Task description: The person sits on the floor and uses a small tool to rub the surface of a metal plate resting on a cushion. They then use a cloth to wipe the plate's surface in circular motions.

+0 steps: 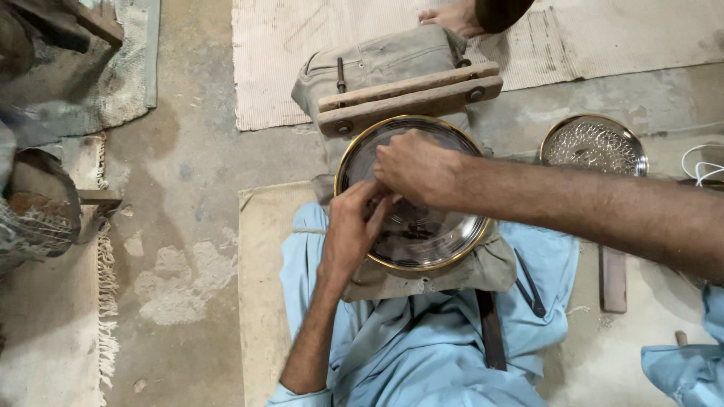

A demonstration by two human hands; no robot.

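Two hands on round brass-rimmed plate (445, 241); left hand (354, 230) pinching; right hand (415, 166) curled.

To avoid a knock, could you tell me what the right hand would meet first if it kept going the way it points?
Probably the left hand: the right hand points left across the round metal plate, fingertips almost touching it.

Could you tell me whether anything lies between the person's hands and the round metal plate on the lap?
Nothing visible does. The left hand and right hand both rest directly on the metal plate, meeting near its left middle; the wooden clamp sits beyond its far rim.
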